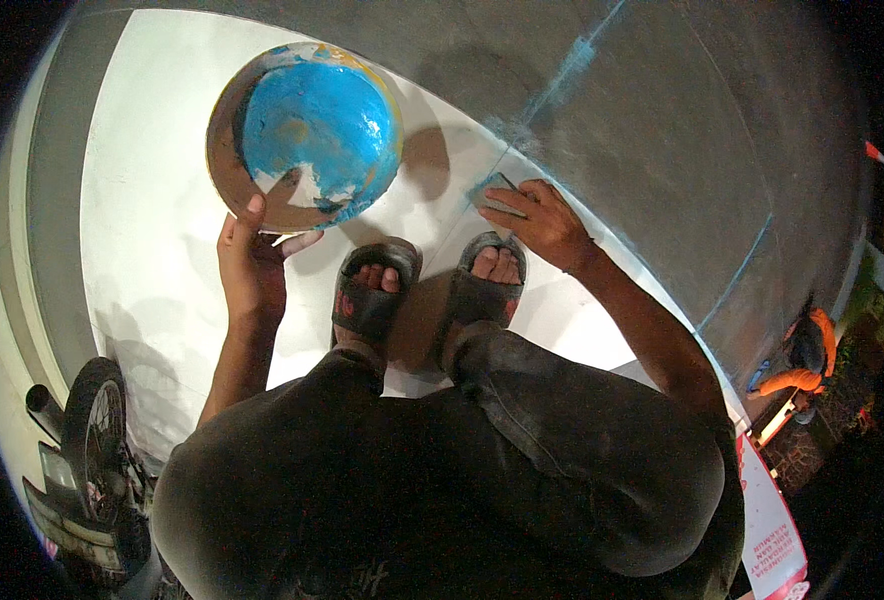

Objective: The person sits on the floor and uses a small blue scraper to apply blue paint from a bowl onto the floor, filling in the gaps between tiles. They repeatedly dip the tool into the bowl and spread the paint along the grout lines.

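Observation:
My left hand point(252, 268) grips the near rim of a round basin point(228, 150), thumb over the edge and fingers beneath. Bright blue paint point(327, 105) coats much of the basin's inside, with a white patch toward the near side. On the right, my right hand point(550, 225) pinches a small flat dark pad point(499, 190), perhaps a sponge; its exact kind is unclear. That pad is at the white floor point(162, 110) near its border with the grey floor point(662, 130). Bluish smears surround it, and a blue streak point(567, 75) crosses the grey beyond.
My feet in black sandals point(372, 305) are on the white floor between my hands. A motorcycle wheel point(97, 430) stands at the lower left. Far right, a person in orange point(810, 355) is near the grey floor's edge. A printed banner point(770, 520) hangs at lower right.

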`<control>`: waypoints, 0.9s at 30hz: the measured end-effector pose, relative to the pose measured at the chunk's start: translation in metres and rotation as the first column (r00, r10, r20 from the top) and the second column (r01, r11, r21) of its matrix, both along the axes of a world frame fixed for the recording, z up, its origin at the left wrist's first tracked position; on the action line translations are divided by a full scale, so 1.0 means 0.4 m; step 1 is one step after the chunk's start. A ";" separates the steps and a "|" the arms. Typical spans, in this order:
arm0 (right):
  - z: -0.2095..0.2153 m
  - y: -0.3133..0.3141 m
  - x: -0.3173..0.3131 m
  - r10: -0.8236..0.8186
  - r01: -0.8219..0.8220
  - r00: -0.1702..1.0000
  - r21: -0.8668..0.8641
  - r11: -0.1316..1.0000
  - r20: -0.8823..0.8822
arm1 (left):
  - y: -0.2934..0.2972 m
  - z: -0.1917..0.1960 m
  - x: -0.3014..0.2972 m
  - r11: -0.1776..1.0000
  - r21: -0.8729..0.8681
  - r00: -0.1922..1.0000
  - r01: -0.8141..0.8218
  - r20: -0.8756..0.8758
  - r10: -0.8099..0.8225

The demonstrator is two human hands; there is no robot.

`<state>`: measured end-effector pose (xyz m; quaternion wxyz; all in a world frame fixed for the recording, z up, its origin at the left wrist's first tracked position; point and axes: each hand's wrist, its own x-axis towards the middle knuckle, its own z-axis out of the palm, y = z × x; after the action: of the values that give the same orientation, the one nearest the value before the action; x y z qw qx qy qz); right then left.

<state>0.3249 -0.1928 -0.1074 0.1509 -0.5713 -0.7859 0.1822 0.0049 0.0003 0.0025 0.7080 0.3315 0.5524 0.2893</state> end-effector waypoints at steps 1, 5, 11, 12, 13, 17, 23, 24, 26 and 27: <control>-0.005 -0.005 0.017 0.042 -0.042 0.999 -0.002 0.999 0.001 | -0.002 -0.002 -0.004 1.000 0.013 1.000 0.002 -0.018 -0.001; 0.031 0.010 0.064 0.081 -0.080 0.996 -0.035 0.996 0.036 | -0.005 -0.014 -0.017 0.999 0.027 0.999 0.017 -0.049 -0.016; 0.064 0.040 0.021 -0.136 0.140 0.985 -0.038 0.989 0.106 | -0.009 -0.010 -0.004 1.000 0.006 0.998 -0.026 -0.054 0.027; 0.076 0.034 -0.007 -0.141 0.150 0.985 -0.100 0.984 0.095 | -0.005 -0.009 -0.002 1.000 0.002 0.998 -0.023 -0.050 0.023; 0.077 0.026 -0.036 -0.147 0.158 0.986 -0.160 0.974 0.078 | -0.003 -0.008 0.000 1.000 0.000 0.998 -0.019 -0.052 0.019; 0.093 0.016 -0.134 -0.141 0.134 0.990 -0.260 0.956 -0.007 | -0.001 -0.018 -0.012 1.000 -0.014 0.999 0.010 -0.053 -0.011; 0.119 0.038 -0.121 -0.101 0.076 0.990 -0.232 0.970 -0.098 | 0.000 -0.010 -0.008 1.000 -0.007 0.999 -0.002 -0.043 0.002; 0.130 0.053 -0.100 -0.131 0.122 0.990 -0.152 0.981 -0.053 | 0.000 -0.011 -0.008 1.000 -0.006 0.999 -0.005 -0.049 0.004; 0.124 0.067 -0.082 -0.237 0.235 0.971 -0.097 0.967 -0.011 | 0.000 -0.013 -0.010 1.000 -0.005 0.998 -0.011 -0.063 0.011; 0.115 0.067 -0.079 -0.312 0.309 0.950 -0.124 0.943 -0.005 | 0.001 -0.013 -0.009 1.000 -0.003 0.998 -0.008 -0.058 0.007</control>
<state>0.2935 -0.1659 -0.0614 0.1522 -0.6939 -0.6715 0.2108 0.0012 0.0005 -0.0029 0.6912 0.3365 0.5744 0.2813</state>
